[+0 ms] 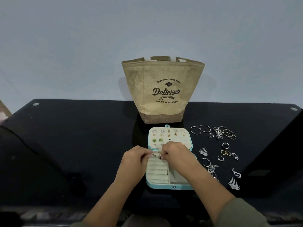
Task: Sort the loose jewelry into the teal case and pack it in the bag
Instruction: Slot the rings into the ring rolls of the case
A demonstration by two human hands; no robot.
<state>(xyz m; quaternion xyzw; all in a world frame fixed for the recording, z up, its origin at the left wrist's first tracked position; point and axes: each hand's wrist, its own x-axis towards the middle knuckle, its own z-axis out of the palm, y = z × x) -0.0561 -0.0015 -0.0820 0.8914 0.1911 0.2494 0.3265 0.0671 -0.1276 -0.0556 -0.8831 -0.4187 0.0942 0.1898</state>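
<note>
The teal case (183,187) lies open in the middle of the glossy black worktop (65,136). Its cream padded lid is studded with small earrings (168,135). At the far end of the soft ring rolls (157,171), a silver ring (153,155) is pinched by the curled left hand (137,157) and a second ring (160,156) by the right hand (175,153). Loose jewelry (219,151), thin metal hoops and pendants, is spread to the right. The coarse woven bag (162,89) stands just behind the case.
</note>
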